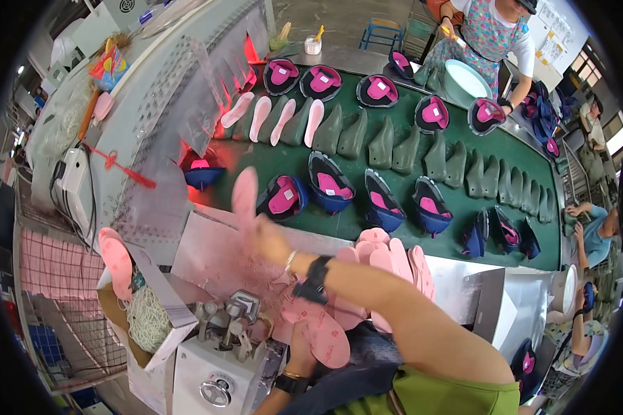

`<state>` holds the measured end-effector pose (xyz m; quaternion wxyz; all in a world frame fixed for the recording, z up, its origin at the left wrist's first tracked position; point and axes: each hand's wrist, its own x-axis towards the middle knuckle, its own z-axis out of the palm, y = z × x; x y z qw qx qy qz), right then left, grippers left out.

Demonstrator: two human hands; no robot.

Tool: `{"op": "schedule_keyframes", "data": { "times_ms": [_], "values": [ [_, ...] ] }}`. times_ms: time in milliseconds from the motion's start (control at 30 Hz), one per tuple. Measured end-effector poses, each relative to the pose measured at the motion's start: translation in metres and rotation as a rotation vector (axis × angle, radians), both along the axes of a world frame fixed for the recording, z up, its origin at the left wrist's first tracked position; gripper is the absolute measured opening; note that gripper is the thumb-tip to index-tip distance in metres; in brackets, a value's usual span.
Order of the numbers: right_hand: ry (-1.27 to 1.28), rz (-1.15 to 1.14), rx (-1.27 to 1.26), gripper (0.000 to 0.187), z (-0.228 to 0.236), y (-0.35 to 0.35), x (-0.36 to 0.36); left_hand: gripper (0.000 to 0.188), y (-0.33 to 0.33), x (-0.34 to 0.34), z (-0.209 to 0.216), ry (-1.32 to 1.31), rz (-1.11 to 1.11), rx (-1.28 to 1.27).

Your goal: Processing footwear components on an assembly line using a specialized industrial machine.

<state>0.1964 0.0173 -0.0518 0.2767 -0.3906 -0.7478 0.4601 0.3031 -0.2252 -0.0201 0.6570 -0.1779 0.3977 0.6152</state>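
Observation:
My right hand [268, 242] reaches across the bench, closed around one end of a pink insole [245, 195]. Motion smears both the hand and this insole, which stands up at the edge of the green conveyor belt [367, 245]. Lower down, my left hand [300, 351] grips a second pink insole [322, 335] with small red printed marks. It is close to a white machine [218, 377] with metal rollers on top. Beside my right forearm, several pink insoles [387, 259] lie in stacks, partly hidden by the arm.
Green shoe lasts [381, 145] stand in a row on the belt, several with insoles on them. Navy uppers with pink linings [331, 183] flank the row. A carton [149, 318] holds white string. Across the belt a person in a flowered apron [484, 38] handles an upper.

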Motion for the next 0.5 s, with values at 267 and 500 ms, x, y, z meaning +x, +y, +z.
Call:
{"op": "schedule_keyframes", "data": {
  "times_ms": [267,500],
  "values": [
    [-0.005,-0.431,-0.097,0.029,-0.028,0.281,0.121,0.035,0.024,-0.004,0.009,0.136,0.007,-0.123],
    [0.333,-0.163,0.011,0.021,-0.003,0.221,0.103,0.031,0.013,-0.004,-0.012,0.262,-0.006,-0.052]
  ]
}}
